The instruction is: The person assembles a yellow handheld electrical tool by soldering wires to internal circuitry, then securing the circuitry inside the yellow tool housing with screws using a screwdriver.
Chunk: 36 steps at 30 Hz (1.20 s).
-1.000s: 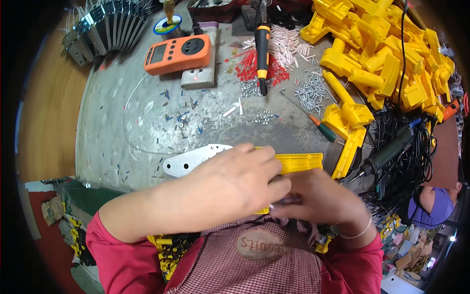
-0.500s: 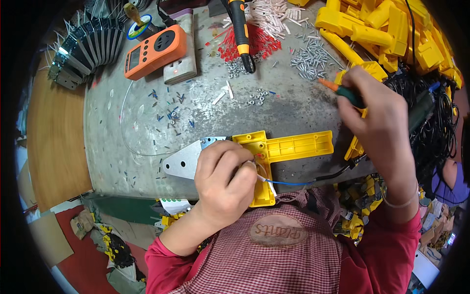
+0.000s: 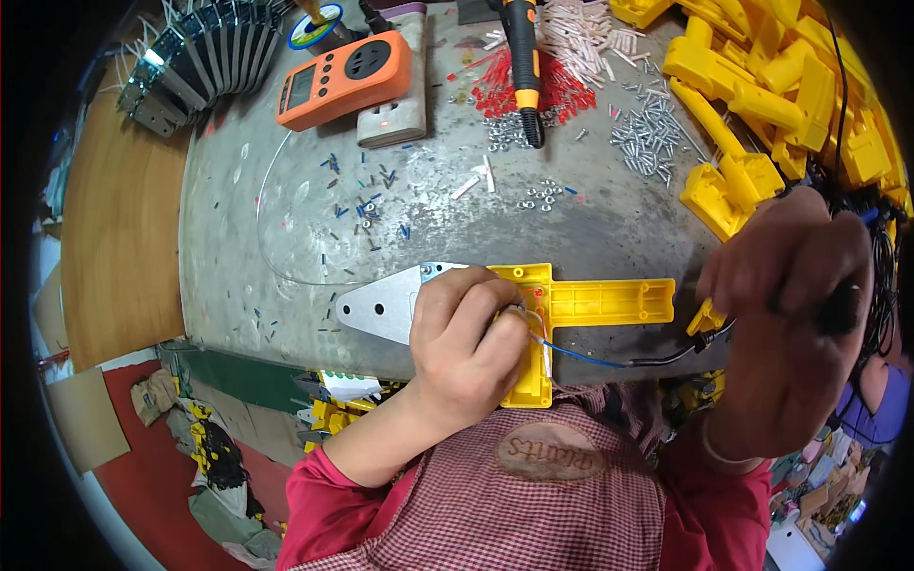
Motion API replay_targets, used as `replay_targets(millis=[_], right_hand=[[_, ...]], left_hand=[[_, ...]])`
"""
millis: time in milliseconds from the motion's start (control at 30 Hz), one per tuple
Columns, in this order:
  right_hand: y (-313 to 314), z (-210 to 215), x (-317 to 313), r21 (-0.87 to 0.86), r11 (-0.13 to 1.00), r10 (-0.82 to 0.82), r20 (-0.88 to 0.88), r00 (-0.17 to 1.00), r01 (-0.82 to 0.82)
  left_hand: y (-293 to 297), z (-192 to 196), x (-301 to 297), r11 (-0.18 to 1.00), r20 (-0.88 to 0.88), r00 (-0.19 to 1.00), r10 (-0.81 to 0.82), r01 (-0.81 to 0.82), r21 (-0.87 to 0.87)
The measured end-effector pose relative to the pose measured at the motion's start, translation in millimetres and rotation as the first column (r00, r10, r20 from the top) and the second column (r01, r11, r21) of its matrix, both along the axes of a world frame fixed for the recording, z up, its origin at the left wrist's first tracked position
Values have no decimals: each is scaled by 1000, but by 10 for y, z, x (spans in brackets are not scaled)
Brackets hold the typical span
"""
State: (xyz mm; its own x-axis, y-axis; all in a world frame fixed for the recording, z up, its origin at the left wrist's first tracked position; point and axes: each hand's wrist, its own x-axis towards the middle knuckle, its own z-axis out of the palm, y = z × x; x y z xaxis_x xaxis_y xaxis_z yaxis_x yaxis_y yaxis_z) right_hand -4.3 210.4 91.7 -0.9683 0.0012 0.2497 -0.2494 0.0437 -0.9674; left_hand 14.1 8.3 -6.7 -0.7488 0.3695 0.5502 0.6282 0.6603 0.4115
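My left hand (image 3: 466, 347) is closed, its fingers curled over the yellow plastic housing (image 3: 533, 388) at the front edge of the bench. A blue wire (image 3: 581, 356) and a white wire come out at its fingertips, which pinch them. The thumb is hidden. A grey tapered metal plate (image 3: 395, 309) with dark holes joins the housing on the left, partly under the hand. The housing's ribbed arm (image 3: 614, 302) points right. My right hand (image 3: 785, 276) is raised at the right, shadowed and blurred, its fingers curled around something dark.
Small screws (image 3: 652, 143), nuts (image 3: 543, 197) and red pieces (image 3: 519, 90) lie across the bench. An orange meter (image 3: 345, 81) rests against a power strip (image 3: 395, 122). A black-and-yellow tool (image 3: 524, 71) hangs above. Yellow shells (image 3: 762, 86) and black cables (image 3: 881, 276) crowd the right.
My right hand has drawn back down and right from beside the screws; the green-and-orange tool it held no longer shows clearly. The left hand stays on the housing. The whole view has shifted slightly.
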Motion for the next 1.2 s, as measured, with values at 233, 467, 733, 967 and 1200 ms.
replay_targets(millis=[233, 467, 733, 967, 1200], right_hand=[[-242, -188, -54, -576, 730, 430, -33, 902, -369], [-446, -318, -164, -482, 818, 435, 165, 885, -313], [-471, -469, -191, -288, 871, 421, 21, 907, -398], [-358, -424, -675, -218, 786, 538, -220, 814, -579], [-288, -606, -842, -223, 785, 506, -309, 805, -578]], left_hand=[[-46, -25, -10, 1000, 3, 1000, -30, 30, 0], [-37, -37, -17, 1000, 61, 998, 5, -7, 24], [-44, 170, -151, 989, 297, 955, -25, -20, 147], [526, 733, -246, 755, 24, 990, -138, 89, 649], [624, 747, -343, 748, -58, 996, -67, 89, 658]])
